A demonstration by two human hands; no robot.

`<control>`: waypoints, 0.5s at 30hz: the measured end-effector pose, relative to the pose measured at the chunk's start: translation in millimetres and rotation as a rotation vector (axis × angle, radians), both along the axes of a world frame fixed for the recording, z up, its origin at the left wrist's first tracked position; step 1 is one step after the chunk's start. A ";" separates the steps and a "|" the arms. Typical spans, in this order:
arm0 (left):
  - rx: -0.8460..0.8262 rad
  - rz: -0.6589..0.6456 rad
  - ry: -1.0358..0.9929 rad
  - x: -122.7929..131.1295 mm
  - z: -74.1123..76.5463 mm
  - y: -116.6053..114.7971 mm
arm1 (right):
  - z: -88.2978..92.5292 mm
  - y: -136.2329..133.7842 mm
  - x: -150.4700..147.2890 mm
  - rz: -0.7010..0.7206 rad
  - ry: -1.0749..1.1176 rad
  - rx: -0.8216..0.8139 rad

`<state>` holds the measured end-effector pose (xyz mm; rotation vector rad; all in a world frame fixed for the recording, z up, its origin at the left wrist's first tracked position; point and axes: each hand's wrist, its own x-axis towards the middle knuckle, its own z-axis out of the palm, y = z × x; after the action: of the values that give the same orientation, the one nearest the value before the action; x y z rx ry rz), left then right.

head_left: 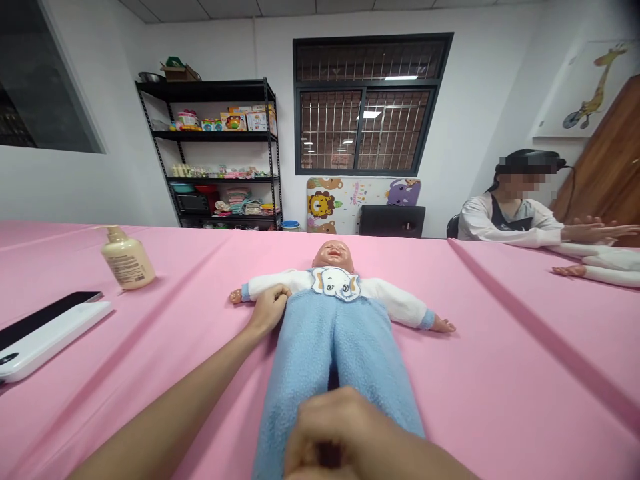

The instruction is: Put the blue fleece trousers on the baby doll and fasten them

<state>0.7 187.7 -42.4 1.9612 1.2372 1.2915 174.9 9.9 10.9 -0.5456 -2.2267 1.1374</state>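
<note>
A baby doll [334,257] lies on its back on the pink cloth, head away from me and arms spread. It wears fluffy blue trousers [305,347], a white top and a white elephant-face bib [336,284]. At the doll's side, where sleeve meets trousers, my left hand [271,307] is closed on the clothing; its fingertips are partly hidden. My right hand [345,427] is curled over the trouser legs close to me, slightly blurred. Whatever lies inside its fingers, if anything, is hidden. The legs' lower ends are out of sight.
On the left stand a beige pump bottle [127,260] and, nearer, a white device [55,340] beside a black phone-like slab [55,313]. Across the table at right sits a person [515,213] near another doll's arm [610,275]. A black shelf [215,135] stands behind.
</note>
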 end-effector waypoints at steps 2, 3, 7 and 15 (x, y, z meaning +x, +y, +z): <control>-0.010 0.017 -0.020 1.7 3.8 -3.8 | 7.8 5.8 6.7 -0.171 0.040 -0.041; -0.015 0.018 -0.031 2.6 5.3 -5.6 | 10.1 10.2 10.3 -0.263 0.060 -0.040; -0.059 -0.053 -0.010 4.4 9.5 -8.9 | 4.9 39.0 27.9 -0.593 0.141 0.054; -0.082 0.076 -0.033 2.6 9.2 -6.1 | 0.8 51.8 38.0 -0.831 0.132 0.128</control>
<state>3.2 181.6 -33.1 1.8447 1.3390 1.2843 212.9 61.7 11.7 -1.1535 -1.6565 0.5651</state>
